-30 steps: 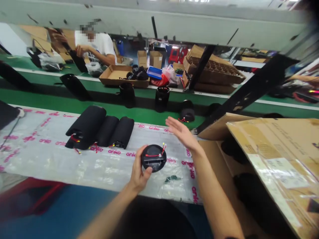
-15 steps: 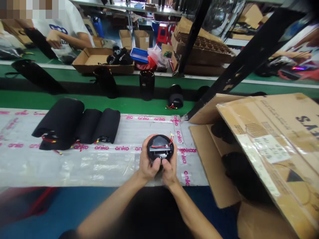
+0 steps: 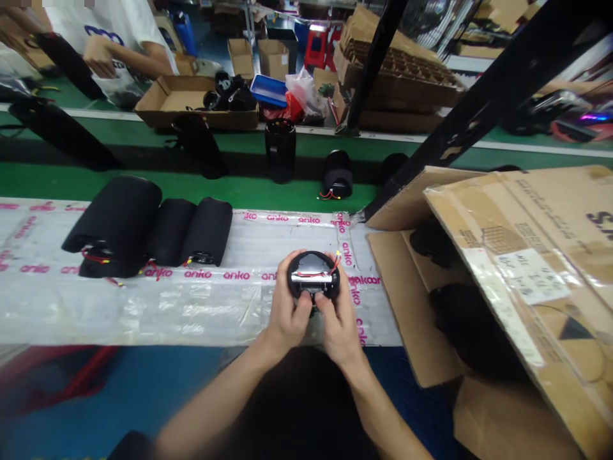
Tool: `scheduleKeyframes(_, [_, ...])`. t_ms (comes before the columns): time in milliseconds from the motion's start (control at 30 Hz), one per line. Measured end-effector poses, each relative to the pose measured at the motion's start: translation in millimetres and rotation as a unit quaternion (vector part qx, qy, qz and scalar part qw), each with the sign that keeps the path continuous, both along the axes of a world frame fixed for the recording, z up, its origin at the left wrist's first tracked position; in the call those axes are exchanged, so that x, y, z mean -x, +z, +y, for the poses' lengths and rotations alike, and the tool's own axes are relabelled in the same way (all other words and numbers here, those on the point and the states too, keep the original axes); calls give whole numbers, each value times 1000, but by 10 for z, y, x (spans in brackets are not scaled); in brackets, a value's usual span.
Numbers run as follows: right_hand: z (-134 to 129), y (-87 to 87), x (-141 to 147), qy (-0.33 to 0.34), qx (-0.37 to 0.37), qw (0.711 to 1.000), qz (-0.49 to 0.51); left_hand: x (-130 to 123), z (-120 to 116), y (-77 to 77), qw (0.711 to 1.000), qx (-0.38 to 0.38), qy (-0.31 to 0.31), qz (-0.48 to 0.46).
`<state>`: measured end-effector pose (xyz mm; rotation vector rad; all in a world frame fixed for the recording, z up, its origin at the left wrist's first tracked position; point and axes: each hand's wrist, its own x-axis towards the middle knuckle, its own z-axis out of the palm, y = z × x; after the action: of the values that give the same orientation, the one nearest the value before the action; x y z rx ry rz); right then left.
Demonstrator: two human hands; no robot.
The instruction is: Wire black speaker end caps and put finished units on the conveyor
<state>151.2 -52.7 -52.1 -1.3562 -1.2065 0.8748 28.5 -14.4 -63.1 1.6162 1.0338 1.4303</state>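
Note:
Between my two hands is a black cylindrical speaker housing (image 3: 313, 263), its end turned up toward me. A red wire with a pale yellow connector lies across that end and sticks out at the right. My left hand (image 3: 290, 310) wraps the left side, and my right hand (image 3: 338, 313) wraps the right side. Both thumbs press at the near edge of the end face. To the left, several black fabric-covered cylinders (image 3: 204, 230) lie on the plastic-wrapped work surface (image 3: 191, 313), with red wires showing at their near ends.
An opened cardboard box (image 3: 531, 255) with black items inside stands at my right. Along the green conveyor belt (image 3: 249, 185) stand black cylinders (image 3: 280, 150). A slanted black post (image 3: 454, 121) rises at the right. Across the belt, a co-worker (image 3: 115, 51) handles a plastic bag.
The housing has tilted a little, so more of its end face shows. Both hands stay wrapped around it. The whole view has shifted slightly.

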Motion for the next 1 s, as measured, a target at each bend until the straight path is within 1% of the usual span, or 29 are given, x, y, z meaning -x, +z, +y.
scheduleKeyframes(100, [-4, 91, -154, 22, -19, 999, -17, 1, -18, -5, 999, 23, -30, -8])
scheduleKeyframes(200, [24, 144, -162, -13, -42, 994, -98, 84, -30, 39, 997, 51, -52, -15])
scheduleKeyframes(233, [35, 153, -137, -30, -48, 989, -135, 146, -12, 77, 995, 67, -71, -15])
scheduleKeyframes(300, [55, 161, -74, -62, -69, 976, -197, 316, 91, 210, 982, 120, -148, -5])
scheduleKeyframes(367, [69, 164, -19, -79, -90, 964, -237, 502, 288, 417, 952, 187, -240, 28])
scheduleKeyframes(400, [72, 166, 0, -84, -96, 961, -247, 579, 414, 544, 940, 210, -264, 59])
scheduleKeyframes(467, [65, 174, 22, -84, -91, 960, -250, 664, 681, 822, 926, 221, -260, 160])
scheduleKeyframes(500, [54, 180, 25, -80, -82, 963, -245, 670, 804, 961, 912, 212, -266, 232])
scheduleKeyframes(567, [18, 199, 18, -64, -59, 969, -230, 625, 994, 1210, 858, 173, -298, 382])
scheduleKeyframes(600, [-5, 212, 5, -52, -45, 973, -221, 587, 1054, 1310, 830, 148, -314, 437])
scheduleKeyframes(633, [-26, 227, -17, -37, -30, 976, -213, 546, 1091, 1389, 805, 122, -331, 477])
scheduleKeyframes(667, [-41, 246, -50, -20, -15, 979, -205, 506, 1108, 1446, 786, 98, -345, 503])
scheduleKeyframes(733, [-33, 308, -158, 26, 16, 983, -178, 440, 1104, 1498, 763, 51, -355, 537])
scheduleKeyframes(800, [52, 421, -312, 67, 39, 987, -137, 388, 1089, 1497, 753, 15, -345, 560])
scheduleKeyframes(867, [217, 601, -476, 73, 42, 991, -100, 343, 1100, 1486, 756, 0, -331, 565])
scheduleKeyframes(900, [320, 715, -544, 62, 36, 993, -96, 320, 1120, 1488, 758, 2, -327, 564])
scheduleKeyframes(933, [427, 838, -594, 55, 30, 992, -107, 299, 1150, 1496, 759, 8, -327, 563])
scheduleKeyframes(967, [531, 964, -621, 64, 37, 988, -137, 280, 1187, 1510, 756, 16, -331, 565])
scheduleKeyframes(1000, [625, 1087, -626, 86, 57, 976, -191, 265, 1227, 1526, 750, 26, -341, 566])
